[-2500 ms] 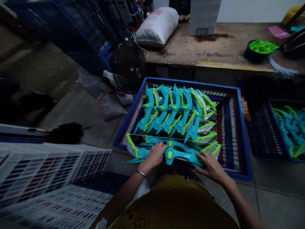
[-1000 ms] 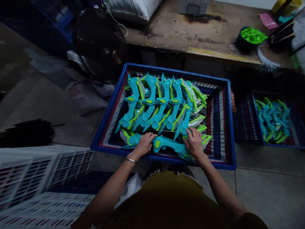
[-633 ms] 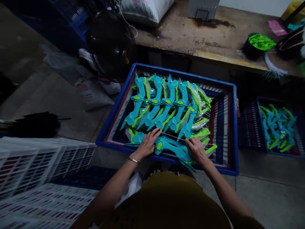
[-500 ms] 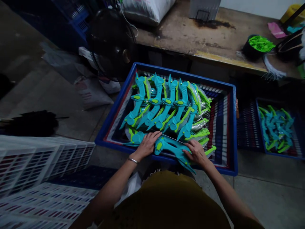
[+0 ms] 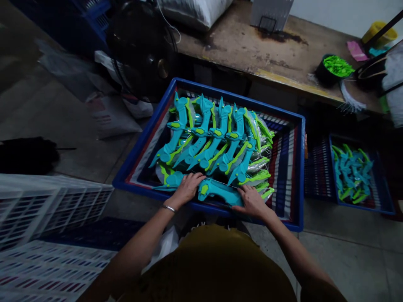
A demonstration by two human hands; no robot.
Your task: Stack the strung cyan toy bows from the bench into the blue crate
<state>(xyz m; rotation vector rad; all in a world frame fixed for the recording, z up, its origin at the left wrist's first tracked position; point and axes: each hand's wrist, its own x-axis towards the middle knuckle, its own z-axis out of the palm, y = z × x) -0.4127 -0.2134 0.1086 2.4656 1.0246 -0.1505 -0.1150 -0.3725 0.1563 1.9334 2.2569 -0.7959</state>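
Observation:
A teal and lime-green plastic toy bow [image 5: 218,191] lies along the near side of a blue-rimmed crate [image 5: 301,176]. My left hand [image 5: 189,187] is closed over its left part, beside the green middle piece. Toward the other end, my right hand [image 5: 252,201] grips the bow, thumb on the near side and fingers over the far edge. A thin pale string runs along it between the hands. Beyond it, several like toy bows [image 5: 222,132] lie side by side in slanted rows, some with clear plastic around them. The held bow's right tip is hidden by my hand.
A wooden bench [image 5: 233,50] runs behind the crate, bearing a black tub of green pieces [image 5: 336,69]. A dark round fan-like object [image 5: 141,50] stands at the back left. White crates [image 5: 56,264] are at left; another crate [image 5: 382,199] with bows sits right.
My hands have turned and lowered the toy bow against the crate's near side; its right tip no longer sticks out over the rim. The view has shifted slightly.

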